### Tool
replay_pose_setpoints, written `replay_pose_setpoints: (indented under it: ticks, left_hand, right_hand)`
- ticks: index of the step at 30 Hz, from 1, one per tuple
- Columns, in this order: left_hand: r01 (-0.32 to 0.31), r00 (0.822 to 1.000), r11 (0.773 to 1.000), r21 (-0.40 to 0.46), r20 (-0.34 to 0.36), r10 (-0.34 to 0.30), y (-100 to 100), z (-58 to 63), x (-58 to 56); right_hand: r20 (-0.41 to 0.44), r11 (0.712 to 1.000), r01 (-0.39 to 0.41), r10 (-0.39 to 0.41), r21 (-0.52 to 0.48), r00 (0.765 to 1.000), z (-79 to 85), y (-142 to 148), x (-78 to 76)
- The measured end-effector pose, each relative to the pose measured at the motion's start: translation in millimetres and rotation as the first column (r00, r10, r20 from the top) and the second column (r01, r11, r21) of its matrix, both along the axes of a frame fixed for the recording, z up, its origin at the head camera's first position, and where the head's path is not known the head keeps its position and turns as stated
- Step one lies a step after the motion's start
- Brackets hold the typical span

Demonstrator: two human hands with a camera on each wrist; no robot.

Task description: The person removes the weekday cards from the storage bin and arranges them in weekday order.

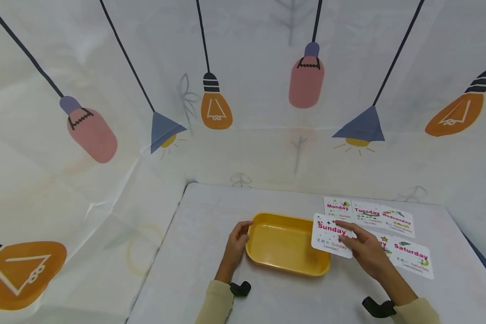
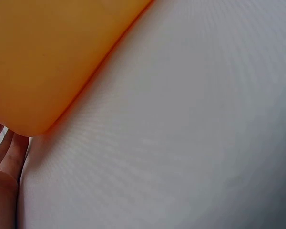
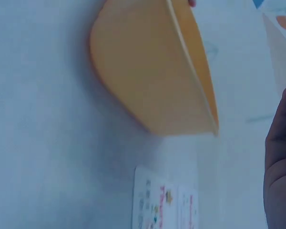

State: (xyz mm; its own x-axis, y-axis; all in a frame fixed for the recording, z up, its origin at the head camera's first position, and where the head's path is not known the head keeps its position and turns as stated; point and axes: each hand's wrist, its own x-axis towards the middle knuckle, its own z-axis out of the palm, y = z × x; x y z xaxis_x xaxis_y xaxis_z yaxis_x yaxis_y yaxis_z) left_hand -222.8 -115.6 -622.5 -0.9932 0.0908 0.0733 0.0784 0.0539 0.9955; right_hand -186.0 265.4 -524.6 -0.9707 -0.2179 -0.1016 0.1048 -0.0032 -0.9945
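My right hand (image 1: 366, 247) pinches a white card (image 1: 328, 245) printed "Sunday" between thumb and fingers, over the right end of a yellow tray (image 1: 283, 243). The tray lies on the white table. At its left end my left hand (image 1: 236, 243) touches the rim with relaxed fingers; the left wrist view shows its fingers (image 2: 12, 155) against the tray's corner. Behind my right hand lie cards marked Monday (image 1: 336, 206), Tuesday (image 1: 366, 213), Wednesday (image 1: 397, 220) and Saturday (image 1: 411, 258). Another card beside Saturday is partly hidden by that hand.
The white-covered table (image 1: 194, 252) has its left edge beside a pale cloth wall (image 1: 105, 216) printed with hanging lamps. This cloth also rises behind the table's far edge. A black band (image 1: 378, 308) is on my right wrist, another (image 1: 240, 289) on my left.
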Motion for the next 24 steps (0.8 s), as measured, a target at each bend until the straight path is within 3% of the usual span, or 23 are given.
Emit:
replay_pose_setpoints:
  ticks: [6, 10, 24]
  left_hand:
    - [0.002, 1.000, 1.000, 0.009, -0.031, -0.002, -0.9, -1.0, -1.6]
    - [0.004, 1.000, 1.000, 0.005, -0.027, -0.003, -1.2, -1.1, -1.6]
    - [0.011, 1.000, 0.999, 0.041, -0.016, -0.010, -1.0, -1.5, -1.0]
  right_hand:
    - [0.005, 0.997, 0.061, -0.061, -0.042, 0.998, -3.8, 25.6, 18.8]
    - [0.059, 0.995, 0.098, -0.097, -0.013, 0.993, -9.6, 37.9, 29.5]
    - [0.113, 0.997, 0.068, -0.071, 0.026, 0.991, -29.0, 56.1, 53.4]
